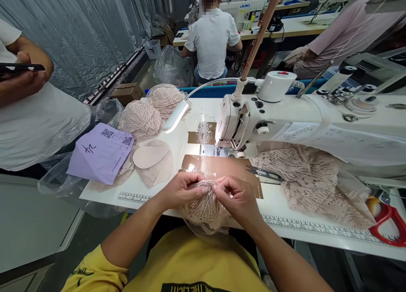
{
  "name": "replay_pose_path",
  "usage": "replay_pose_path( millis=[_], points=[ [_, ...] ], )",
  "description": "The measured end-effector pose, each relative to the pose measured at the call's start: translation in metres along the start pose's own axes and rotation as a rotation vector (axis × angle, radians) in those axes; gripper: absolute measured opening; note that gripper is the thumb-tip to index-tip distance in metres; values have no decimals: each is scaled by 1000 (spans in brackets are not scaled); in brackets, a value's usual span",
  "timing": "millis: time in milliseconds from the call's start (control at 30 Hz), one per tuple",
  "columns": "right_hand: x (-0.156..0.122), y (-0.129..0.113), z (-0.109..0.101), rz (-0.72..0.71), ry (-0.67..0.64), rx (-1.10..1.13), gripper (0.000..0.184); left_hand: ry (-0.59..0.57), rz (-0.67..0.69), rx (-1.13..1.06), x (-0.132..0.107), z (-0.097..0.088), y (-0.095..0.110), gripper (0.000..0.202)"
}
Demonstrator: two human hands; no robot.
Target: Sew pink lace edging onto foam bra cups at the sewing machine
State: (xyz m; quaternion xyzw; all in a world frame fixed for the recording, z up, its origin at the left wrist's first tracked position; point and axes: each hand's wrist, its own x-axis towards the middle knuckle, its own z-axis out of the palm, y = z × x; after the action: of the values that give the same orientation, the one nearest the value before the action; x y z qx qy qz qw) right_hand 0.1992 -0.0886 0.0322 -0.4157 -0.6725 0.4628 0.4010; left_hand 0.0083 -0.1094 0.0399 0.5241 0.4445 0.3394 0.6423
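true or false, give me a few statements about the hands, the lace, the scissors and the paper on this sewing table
1. Both hands, left hand and right hand, hold the lace piece. True.
2. The red scissors lie at the table's left end. False: they lie at the far right.
3. The purple paper lies left of the hands. True.
4. The lace piece sits under the sewing machine needle. False: it is at the table's near edge, in the fingers.

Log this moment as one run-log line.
left hand: pinching lace piece | right hand: pinching same piece | sewing machine: behind hands | thread snips: on table
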Motion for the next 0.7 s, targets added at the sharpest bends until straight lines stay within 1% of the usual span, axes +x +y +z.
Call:
replay_pose_path(
  millis=[100, 233, 300, 400, 467, 533, 633, 700],
  points=[
    [0, 1, -2, 27, -3, 16, 22, -17, -17, -73, 3, 0, -3, 30],
    [2, 3, -4, 86, -22, 60, 23, -24, -30, -101, 6, 1, -4, 32],
    [2, 5, -5, 113, -27, 86, 25, -36, -16, -104, 8, 1, -4, 33],
    [3, 9, -7, 154, -34, 121, 28, -31, 42, -76, 10, 3, -5, 32],
    [4, 11, -6, 199, -46, 156, 31, 4, 78, -60, 12, 7, -6, 32],
    [6, 13, -6, 268, -71, 224, 33, 34, 84, -107, 14, 14, -9, 32],
    [11, 16, -5, 369, -125, 366, 36, 107, 22, -306, 16, 20, -12, 31],
    [14, 19, -10, 410, -127, 428, 36, 219, -24, -419, 14, 13, -11, 29]
  ],
)
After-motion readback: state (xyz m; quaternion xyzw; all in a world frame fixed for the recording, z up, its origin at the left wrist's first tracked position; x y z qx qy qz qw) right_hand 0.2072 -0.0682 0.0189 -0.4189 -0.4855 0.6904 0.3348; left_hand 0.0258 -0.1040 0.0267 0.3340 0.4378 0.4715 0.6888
